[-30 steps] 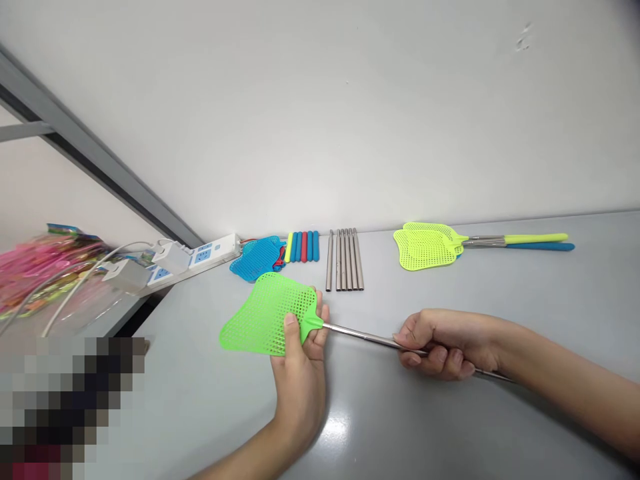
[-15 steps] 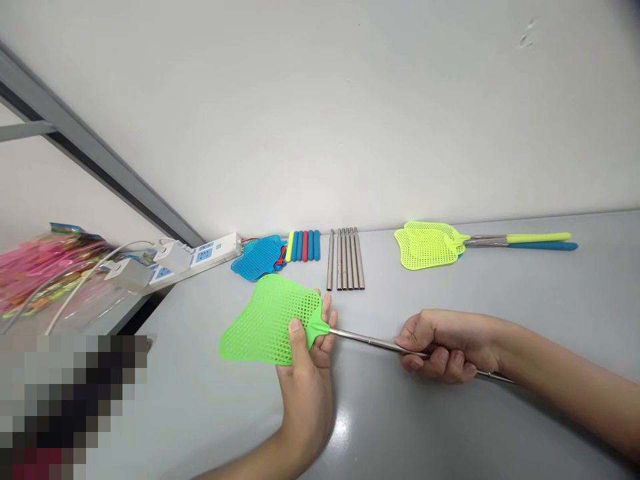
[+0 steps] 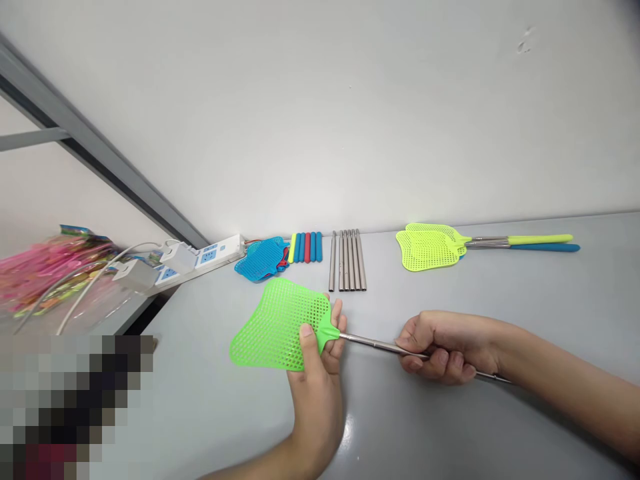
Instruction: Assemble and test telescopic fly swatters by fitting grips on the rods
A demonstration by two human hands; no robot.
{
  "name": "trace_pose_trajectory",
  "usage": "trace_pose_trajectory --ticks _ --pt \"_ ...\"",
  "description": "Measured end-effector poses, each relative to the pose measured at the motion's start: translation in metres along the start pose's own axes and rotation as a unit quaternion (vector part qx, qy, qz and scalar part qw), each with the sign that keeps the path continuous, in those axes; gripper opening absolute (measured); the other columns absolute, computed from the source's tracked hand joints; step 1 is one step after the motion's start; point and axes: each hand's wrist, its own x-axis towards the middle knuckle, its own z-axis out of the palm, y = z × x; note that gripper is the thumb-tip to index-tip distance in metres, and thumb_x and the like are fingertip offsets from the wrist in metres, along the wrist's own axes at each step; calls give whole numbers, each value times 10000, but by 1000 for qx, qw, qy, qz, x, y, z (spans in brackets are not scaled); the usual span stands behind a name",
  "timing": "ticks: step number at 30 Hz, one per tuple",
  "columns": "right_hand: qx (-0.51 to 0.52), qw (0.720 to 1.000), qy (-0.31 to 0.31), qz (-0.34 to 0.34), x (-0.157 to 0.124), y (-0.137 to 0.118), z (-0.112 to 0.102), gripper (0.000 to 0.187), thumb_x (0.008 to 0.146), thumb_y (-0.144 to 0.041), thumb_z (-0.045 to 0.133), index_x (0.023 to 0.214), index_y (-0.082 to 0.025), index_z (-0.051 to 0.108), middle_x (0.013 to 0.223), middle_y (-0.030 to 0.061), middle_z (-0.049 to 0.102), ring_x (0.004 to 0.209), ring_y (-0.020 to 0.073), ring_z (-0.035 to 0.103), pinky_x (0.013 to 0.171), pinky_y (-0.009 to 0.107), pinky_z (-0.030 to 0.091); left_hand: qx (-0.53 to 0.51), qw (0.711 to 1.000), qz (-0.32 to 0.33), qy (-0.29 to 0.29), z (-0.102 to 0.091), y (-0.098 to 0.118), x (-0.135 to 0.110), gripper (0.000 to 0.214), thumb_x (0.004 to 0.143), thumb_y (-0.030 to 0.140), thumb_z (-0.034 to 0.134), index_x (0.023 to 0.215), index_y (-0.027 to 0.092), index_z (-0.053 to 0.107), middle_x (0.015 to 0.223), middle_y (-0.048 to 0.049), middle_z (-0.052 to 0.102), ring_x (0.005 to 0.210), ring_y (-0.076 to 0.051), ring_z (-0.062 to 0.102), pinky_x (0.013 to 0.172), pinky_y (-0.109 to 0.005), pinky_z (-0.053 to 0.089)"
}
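From my remote seat, I read the head camera this way: the green fly swatter point(image 3: 277, 325) lies across the view, its long axis running left to right and dipping slightly to the right. The mesh head is at the left end, held up over the grey tabletop point(image 3: 210, 407). The left hand point(image 3: 317, 363) is nearest that head, pinching it at the neck, thumb on the mesh face and fingers behind. The right hand point(image 3: 443, 347) is closed around the steel shaft point(image 3: 377, 345) well along from the neck, with the shaft's end showing beyond the fist.

Farther off, along the wall: stacked blue swatter heads point(image 3: 259, 260), a row of coloured grips point(image 3: 306, 247), a row of steel tubes point(image 3: 347, 261) and two yellow-green swatters point(image 3: 427, 247) — one yellow-handled, one blue. A white power strip point(image 3: 220, 251) sits at the left, adapters plugged in.
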Motion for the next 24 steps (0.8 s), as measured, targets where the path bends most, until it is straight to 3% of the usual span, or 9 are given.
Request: trace_pose_trajectory --ticks 7,24 --pt "3 1000 3 2 2 0 3 186 721 -214 366 571 -162 462 345 -88 244 291 43 57 191 108 115 2 999 -34 7 -3 -1 -4 430 847 328 470 1250 184 425 1196 -108 540 1051 -194 545 886 -256 468" --pt "-27 999 28 -16 1 2 8 113 661 -170 366 616 -169 469 379 -97 241 311 45 59 214 115 103 -2 998 -57 26 4 -3 -14 384 879 289 421 1261 242 419 1108 -64 603 1013 -157 570 847 -215 487"
